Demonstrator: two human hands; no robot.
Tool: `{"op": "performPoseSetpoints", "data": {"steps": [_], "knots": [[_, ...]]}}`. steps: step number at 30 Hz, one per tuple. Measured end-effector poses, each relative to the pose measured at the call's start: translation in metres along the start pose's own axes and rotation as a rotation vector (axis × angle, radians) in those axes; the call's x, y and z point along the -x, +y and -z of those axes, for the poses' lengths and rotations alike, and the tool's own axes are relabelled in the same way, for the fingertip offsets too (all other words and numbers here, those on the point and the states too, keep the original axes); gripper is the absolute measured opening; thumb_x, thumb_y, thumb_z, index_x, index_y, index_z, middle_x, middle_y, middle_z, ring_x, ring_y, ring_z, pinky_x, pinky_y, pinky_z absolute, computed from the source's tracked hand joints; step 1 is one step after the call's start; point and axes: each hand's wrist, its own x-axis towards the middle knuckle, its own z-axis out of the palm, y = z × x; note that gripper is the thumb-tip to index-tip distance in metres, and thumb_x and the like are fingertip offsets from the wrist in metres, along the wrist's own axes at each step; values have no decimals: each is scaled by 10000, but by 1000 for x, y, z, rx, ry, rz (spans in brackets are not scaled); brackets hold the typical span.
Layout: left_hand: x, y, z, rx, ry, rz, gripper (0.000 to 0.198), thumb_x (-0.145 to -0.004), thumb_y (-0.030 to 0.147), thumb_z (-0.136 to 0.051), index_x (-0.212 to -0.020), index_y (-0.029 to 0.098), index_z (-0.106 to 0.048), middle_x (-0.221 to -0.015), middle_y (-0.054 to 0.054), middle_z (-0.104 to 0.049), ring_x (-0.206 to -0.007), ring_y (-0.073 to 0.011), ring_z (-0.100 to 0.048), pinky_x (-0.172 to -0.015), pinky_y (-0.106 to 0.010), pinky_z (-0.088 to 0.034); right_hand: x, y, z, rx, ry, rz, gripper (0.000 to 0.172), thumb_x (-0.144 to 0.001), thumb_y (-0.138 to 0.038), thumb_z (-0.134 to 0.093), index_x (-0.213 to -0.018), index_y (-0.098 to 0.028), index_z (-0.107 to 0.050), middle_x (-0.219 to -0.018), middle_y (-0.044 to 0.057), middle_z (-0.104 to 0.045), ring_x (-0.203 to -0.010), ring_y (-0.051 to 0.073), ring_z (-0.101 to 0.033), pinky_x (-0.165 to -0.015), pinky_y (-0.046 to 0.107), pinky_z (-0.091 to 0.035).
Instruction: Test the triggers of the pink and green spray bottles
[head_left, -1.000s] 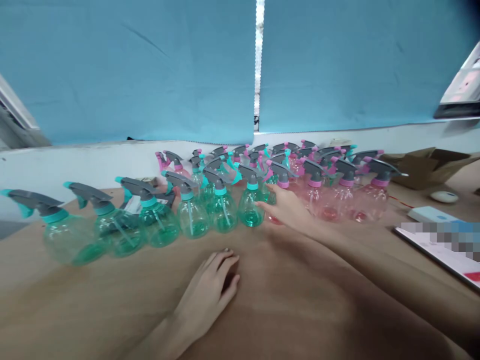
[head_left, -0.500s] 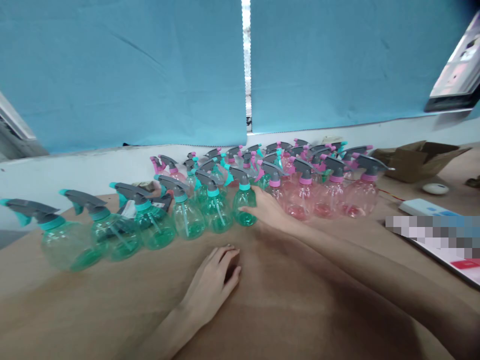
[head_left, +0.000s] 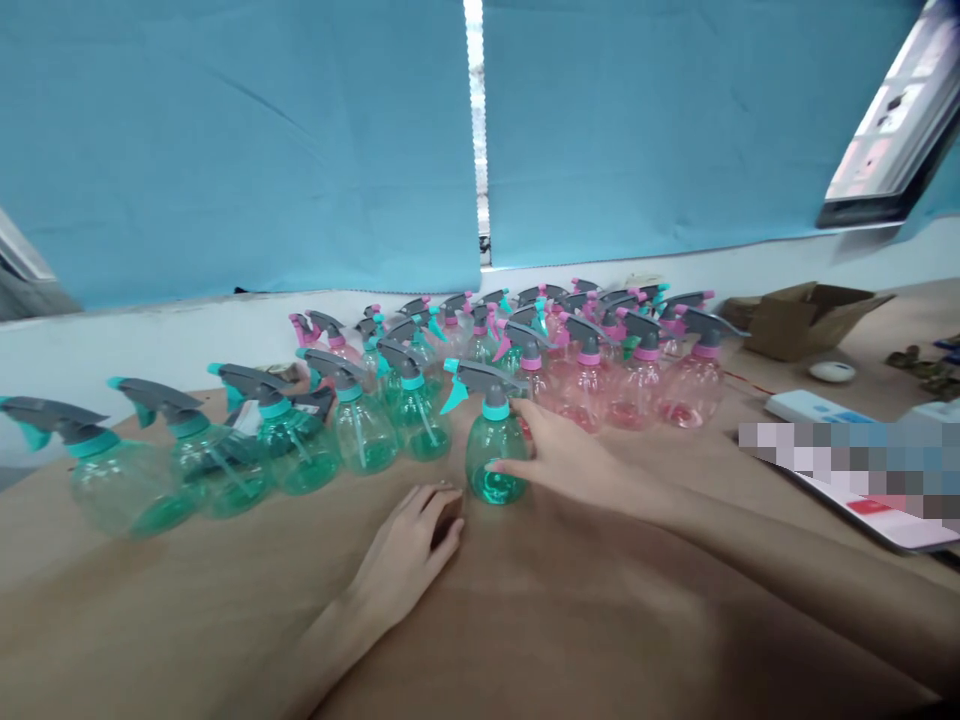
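brown tabletop [head_left: 555, 620], right grip [head_left: 559, 455] wrapped around a green spray bottle [head_left: 489, 438], left grip [head_left: 409, 550] slack and unclosed nearby

Right fingers [head_left: 516, 468] around green spray bottle [head_left: 491, 438].

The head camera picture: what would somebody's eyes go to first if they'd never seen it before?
Probably the round see-through green spray bottle with a grey-and-turquoise top, near the middle, in the grasp of the bare right hand. Next, the crowd of see-through green and pink spray bottles spread across the brown table. Above them, wide plain blue sheets fill the top.
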Motion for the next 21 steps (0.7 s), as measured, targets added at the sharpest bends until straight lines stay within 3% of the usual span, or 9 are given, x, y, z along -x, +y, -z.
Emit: {"op": "performPoseSetpoints", "data": {"steps": [7,12,16,21], "knots": [[-6,4,-3,-4,4,-22,217,-901,220,-442,-1098,218,-534,-1155,-54,-559,-1085,-217,-527,-936,-383,-415,23,6,19,-10,-19,58,524,-738,-493,-604,-1160,-211,-477,-1210,116,-544,-1079,292,-533,-815,413,-439],[-14,13,-9,-2,-5,-51,224,-907,214,-434,-1104,210,-538,-1157,-64,-560,-1113,-222,-506,-947,-396,-407,37,15,31,89,-54,28,465,-714,-553,-595,-1022,-213,-523,-1059,91,-595,-917,284,-602,-717,401,-463],[-26,23,-17,8,-10,-66,224,-900,196,-435,-1099,201,-539,-1133,-71,-563,-1085,-229,-517,-939,-410,-409,49,18,45,177,-30,8,575,-659,-639,-593,-1041,-214,-535,-1019,84,-594,-805,269,-615,-614,373,-475],[-42,38,-26,25,-21,-81,248,-867,147,-456,-1103,180,-524,-1103,-78,-567,-1047,-229,-532,-924,-397,-422,42,25,63,47,-67,33,786,-563,-558,-721,-1236,-239,-468,-1148,94,-569,-1030,290,-561,-816,394,-483]]}}
